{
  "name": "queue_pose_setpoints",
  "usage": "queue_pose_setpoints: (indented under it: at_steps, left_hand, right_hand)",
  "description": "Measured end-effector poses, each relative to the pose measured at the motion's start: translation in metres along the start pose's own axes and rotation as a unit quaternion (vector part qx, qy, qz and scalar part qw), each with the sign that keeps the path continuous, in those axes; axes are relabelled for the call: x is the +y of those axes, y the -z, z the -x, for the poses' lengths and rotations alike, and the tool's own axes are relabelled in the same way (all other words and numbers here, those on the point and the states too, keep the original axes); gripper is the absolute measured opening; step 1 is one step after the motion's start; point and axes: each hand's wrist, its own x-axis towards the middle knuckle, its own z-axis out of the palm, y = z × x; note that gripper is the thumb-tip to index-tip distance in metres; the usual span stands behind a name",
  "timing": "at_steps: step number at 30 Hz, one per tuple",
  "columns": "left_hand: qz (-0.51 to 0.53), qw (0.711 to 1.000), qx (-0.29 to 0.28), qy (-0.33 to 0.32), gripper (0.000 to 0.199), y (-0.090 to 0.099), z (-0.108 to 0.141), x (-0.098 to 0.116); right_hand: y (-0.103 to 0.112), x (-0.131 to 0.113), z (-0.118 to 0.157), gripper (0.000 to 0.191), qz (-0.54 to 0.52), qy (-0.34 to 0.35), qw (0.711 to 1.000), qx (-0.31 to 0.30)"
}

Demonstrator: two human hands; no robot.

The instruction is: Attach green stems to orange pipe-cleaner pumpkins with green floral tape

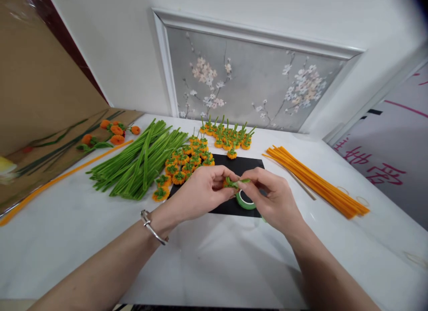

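Flower greenery point(232, 183) lies between left hand point(204, 189) and right hand point(274, 197), both hands pinching it.

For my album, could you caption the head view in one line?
Left hand and right hand pinch a small green piece over a black mat, between green strips and orange strips.

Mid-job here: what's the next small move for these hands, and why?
Perhaps twist the green strip slightly with the right hand while the left hand braces: it seems pinched from both sides, so one side can anchor the turn.
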Motion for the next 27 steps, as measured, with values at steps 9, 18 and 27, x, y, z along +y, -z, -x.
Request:
queue_pose_setpoints:
  at_steps: [9, 18, 27]
  left_hand:
    - [0.051, 0.998, -0.019, -0.015, 0.017, 0.0043, 0.0004, 0.0052]
    - [0.074, 0.997, 0.009, 0.003, 0.015, 0.0034, -0.0001, 0.0049]
    - [0.084, 0.996, -0.036, -0.001, 0.023, 0.0069, 0.0016, 0.0083]
  right_hand:
    - [0.0008, 0.0039, -0.0001, 0.006, -0.025, -0.012, 1.000, 0.005]
    - [-0.0007, 0.0021, -0.0005, 0.007, -0.014, -0.008, 1.000, -0.002]
    - [-0.0025, 0.0036, -0.0015, 0.007, -0.023, -0.024, 0.999, -0.003]
